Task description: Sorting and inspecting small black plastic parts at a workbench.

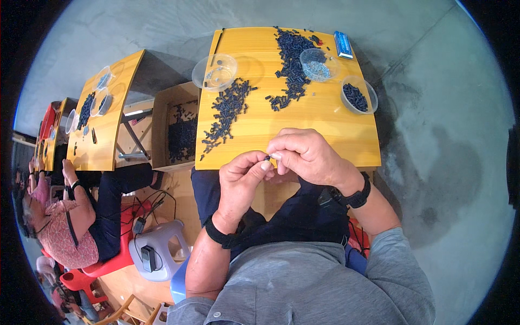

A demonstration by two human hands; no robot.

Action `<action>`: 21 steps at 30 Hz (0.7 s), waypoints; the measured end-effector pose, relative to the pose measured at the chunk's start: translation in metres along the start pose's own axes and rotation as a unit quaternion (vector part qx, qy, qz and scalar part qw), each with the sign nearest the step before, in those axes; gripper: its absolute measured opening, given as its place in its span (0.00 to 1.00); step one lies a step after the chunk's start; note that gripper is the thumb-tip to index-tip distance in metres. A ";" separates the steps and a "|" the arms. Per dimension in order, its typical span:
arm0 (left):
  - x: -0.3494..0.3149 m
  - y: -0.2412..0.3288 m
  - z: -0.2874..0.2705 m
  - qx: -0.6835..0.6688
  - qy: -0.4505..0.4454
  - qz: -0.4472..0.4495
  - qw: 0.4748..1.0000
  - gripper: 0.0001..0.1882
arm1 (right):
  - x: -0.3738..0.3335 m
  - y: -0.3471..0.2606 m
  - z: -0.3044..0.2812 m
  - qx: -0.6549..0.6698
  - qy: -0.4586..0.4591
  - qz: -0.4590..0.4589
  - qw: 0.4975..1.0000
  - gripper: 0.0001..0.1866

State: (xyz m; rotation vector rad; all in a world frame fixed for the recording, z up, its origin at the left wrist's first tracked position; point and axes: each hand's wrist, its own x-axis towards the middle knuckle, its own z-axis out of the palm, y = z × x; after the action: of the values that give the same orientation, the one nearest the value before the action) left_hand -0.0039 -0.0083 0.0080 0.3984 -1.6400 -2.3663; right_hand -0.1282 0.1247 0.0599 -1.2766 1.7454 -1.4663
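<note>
Above the near edge of the yellow wooden table (303, 116), my two hands meet fingertip to fingertip. Thumb and fingers of my left hand (242, 177) are closed on a small black piece (267, 158). My right hand (307, 154) pinches at the same spot; whatever its fingertips hold is too small to make out. One heap of short black cylindrical pieces (227, 112) lies on the left of the table, and a larger heap (292, 59) spreads at the far middle. The clear bowl (317, 72) beside the larger heap contains small silvery bits.
Another clear bowl (208, 81) stands at the far left; a third, with black pieces (356, 97), overlaps the right edge. A blue box (342, 45) lies far right. Left of the table is a cardboard box (161, 127). A co-worker (70, 233) sits further left near a stool (154, 260).
</note>
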 end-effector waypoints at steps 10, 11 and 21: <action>0.003 -0.004 -0.005 0.035 -0.001 0.006 0.999 0.06 | 0.005 0.000 -0.001 -0.139 -0.002 -0.083 0.987 0.05; 0.003 -0.005 -0.007 0.040 -0.006 0.002 0.999 0.06 | 0.005 -0.001 -0.001 -0.139 -0.002 -0.083 0.987 0.05; 0.005 0.003 -0.002 0.036 0.010 -0.039 0.999 0.06 | 0.005 -0.004 0.000 -0.034 0.004 0.075 0.997 0.04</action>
State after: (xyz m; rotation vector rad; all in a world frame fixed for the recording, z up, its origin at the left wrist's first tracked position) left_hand -0.0079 -0.0129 0.0098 0.5062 -1.7354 -2.3549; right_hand -0.1292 0.1204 0.0650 -1.1472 1.8685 -1.3390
